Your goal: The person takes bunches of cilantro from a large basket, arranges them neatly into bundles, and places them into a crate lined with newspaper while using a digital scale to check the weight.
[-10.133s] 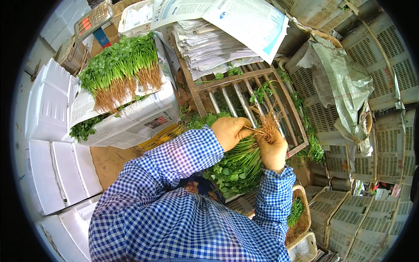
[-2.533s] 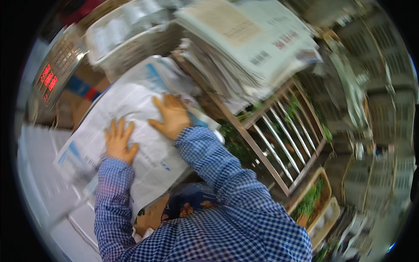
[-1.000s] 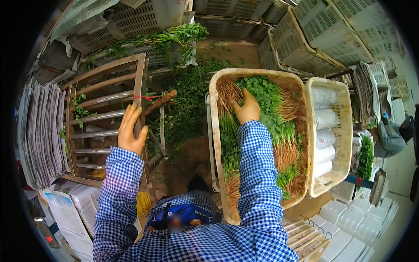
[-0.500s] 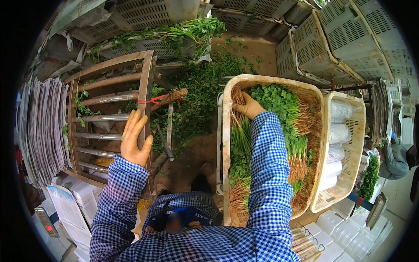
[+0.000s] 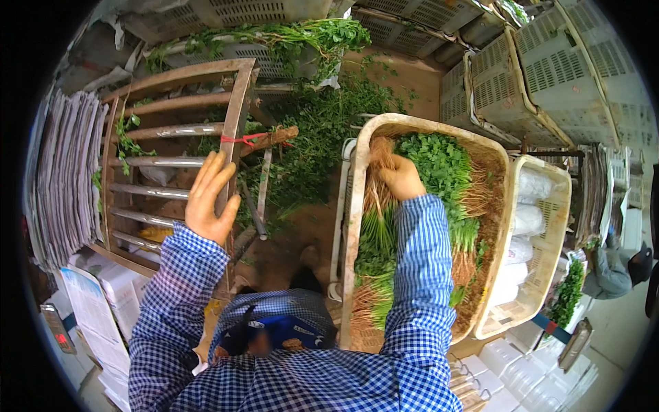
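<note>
While the right hand (image 5: 402, 177) grips herb roots (image 5: 382, 148) in a crate (image 5: 355, 213), fingers curled, left hand (image 5: 211, 203) at a rack (image 5: 240, 103), fingers extended, empty.

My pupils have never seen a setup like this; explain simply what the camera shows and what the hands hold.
There is no machine: these are a person's own bare hands, filmed from above by a wide head-worn camera, so edges look curved. The right hand grips the brown roots of a leafy herb bunch in a cream plastic crate holding more herbs. The left hand holds nothing, spread at the edge of a slatted rack. A stack of papers lies further left.
</note>
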The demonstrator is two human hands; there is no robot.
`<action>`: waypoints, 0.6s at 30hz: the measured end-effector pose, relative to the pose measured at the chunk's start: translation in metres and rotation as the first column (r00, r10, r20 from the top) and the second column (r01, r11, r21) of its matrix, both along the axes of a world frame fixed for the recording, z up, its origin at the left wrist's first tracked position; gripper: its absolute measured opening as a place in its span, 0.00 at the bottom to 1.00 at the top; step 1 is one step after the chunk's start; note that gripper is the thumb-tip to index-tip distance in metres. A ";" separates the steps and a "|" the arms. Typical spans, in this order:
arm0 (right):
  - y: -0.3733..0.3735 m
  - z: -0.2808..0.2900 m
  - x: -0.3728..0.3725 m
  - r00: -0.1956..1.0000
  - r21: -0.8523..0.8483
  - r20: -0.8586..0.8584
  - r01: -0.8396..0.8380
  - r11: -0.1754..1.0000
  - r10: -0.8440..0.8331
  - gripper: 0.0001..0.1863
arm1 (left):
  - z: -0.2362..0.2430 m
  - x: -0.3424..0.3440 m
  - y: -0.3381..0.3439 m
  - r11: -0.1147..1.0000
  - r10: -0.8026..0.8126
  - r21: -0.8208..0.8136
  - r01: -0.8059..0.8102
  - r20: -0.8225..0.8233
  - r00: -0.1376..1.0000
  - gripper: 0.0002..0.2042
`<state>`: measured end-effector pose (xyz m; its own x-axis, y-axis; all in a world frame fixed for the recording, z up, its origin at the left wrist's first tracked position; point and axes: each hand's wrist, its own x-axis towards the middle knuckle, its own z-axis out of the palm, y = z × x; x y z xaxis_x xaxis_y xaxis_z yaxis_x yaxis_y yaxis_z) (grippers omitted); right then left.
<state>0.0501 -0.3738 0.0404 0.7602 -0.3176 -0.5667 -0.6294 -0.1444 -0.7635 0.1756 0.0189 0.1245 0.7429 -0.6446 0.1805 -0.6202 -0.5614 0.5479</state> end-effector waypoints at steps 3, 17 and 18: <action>0.024 0.031 -0.041 0.954 -0.160 0.273 -0.085 0.983 0.127 0.19 | -0.001 0.002 0.001 0.999 0.007 0.048 -0.006 -0.021 1.000 0.27; 0.014 -0.001 0.010 0.981 0.376 0.093 0.121 0.919 -0.167 0.71 | 0.000 0.003 0.000 1.000 -0.008 0.004 0.008 -0.014 1.000 0.27; 0.002 -0.013 0.019 0.998 0.360 0.011 0.058 0.931 -0.066 0.78 | -0.001 0.004 0.000 1.000 -0.002 0.003 0.002 0.001 1.000 0.27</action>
<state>0.0692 -0.3720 0.0271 0.7593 -0.1428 -0.6348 -0.6105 0.1814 -0.7710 0.1792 0.0193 0.1232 0.7415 -0.6466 0.1794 -0.6217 -0.5615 0.5460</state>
